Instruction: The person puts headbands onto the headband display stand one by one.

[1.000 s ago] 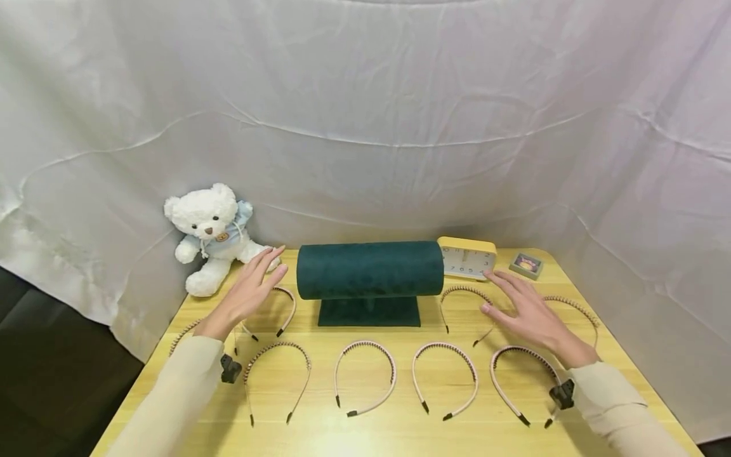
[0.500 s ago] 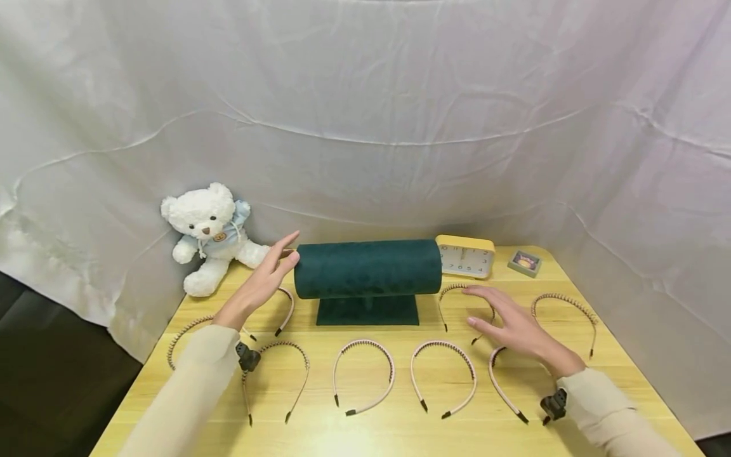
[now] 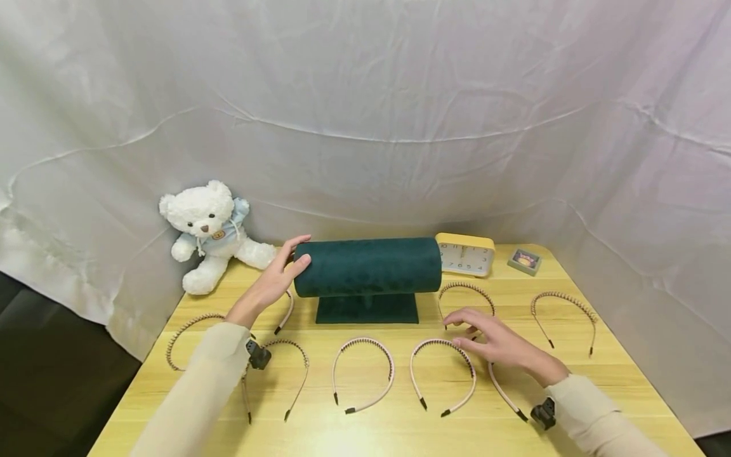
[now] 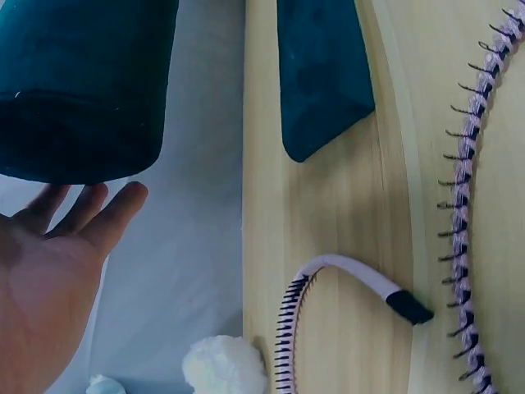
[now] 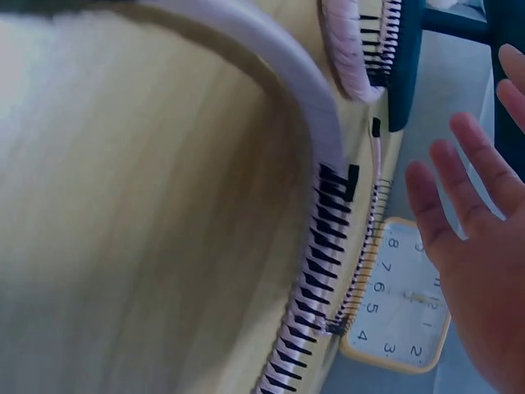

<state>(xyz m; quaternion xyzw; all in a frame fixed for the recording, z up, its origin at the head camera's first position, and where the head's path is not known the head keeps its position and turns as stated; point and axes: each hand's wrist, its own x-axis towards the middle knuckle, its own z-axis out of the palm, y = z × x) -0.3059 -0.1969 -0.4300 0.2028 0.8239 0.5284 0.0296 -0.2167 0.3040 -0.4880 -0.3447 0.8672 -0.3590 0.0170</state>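
A dark green velvet roll stand [image 3: 368,268] stands at the back middle of the wooden table. My left hand [image 3: 273,279] is at the roll's left end, thumb in front and fingertips against or close beside the end in the left wrist view; exact contact is unclear. Its fingers are extended. My right hand [image 3: 499,343], fingers loosely bent, hovers over the front row, just above the right side of a pink toothed headband [image 3: 436,341]. Beneath that hand another headband [image 3: 505,392] is partly hidden. To the left lies a further pink headband [image 3: 363,341].
Several more headbands lie around, including a braided one [image 3: 565,295] at right and one [image 3: 185,327] at left. A white teddy bear [image 3: 205,238] sits back left. Behind the roll's right end are a yellow clock [image 3: 465,254] and a small grey framed box [image 3: 524,261].
My left hand has moved right, from beside the bear to the roll's left end. My right hand has come left and nearer, from by the clock to above the front headbands.
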